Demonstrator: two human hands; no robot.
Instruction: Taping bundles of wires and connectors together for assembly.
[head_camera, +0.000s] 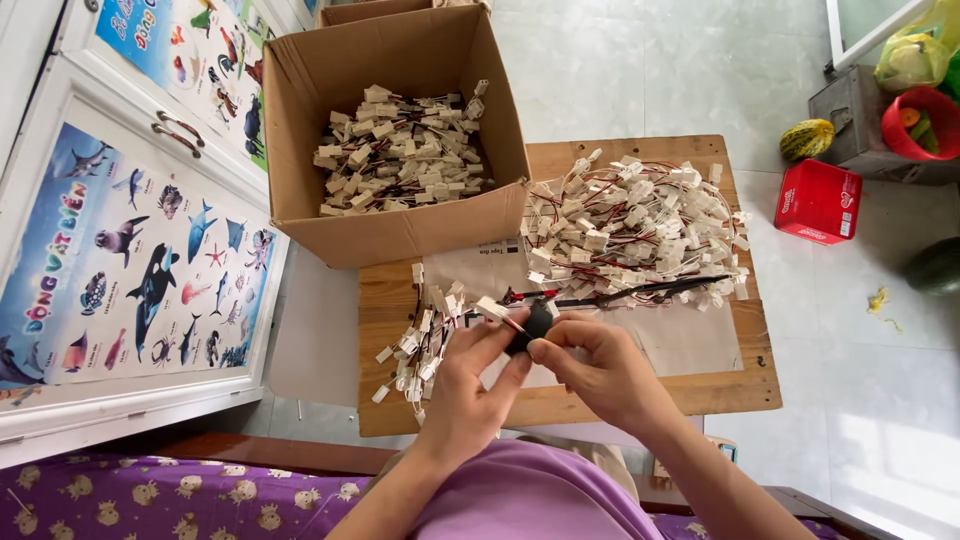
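Near edge of wooden table (600, 400): bare strip under both hands. Left hand (470, 385) and right hand (600, 370), fingers closed together on a small black part (535, 322) with a white connector and wires (497, 311) at its left end. Just left: small heap of connectors (415, 345). Behind: large heap (635, 225) fills the middle, black cutters (640, 292) at its front. Far left corner: open cardboard box (400, 225) of connectors, overhanging the edge.

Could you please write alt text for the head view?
Both hands, the left hand and right hand, hold a small black part over a wooden table. A pile of white wired plugs lies beyond, beside a cardboard box of more.
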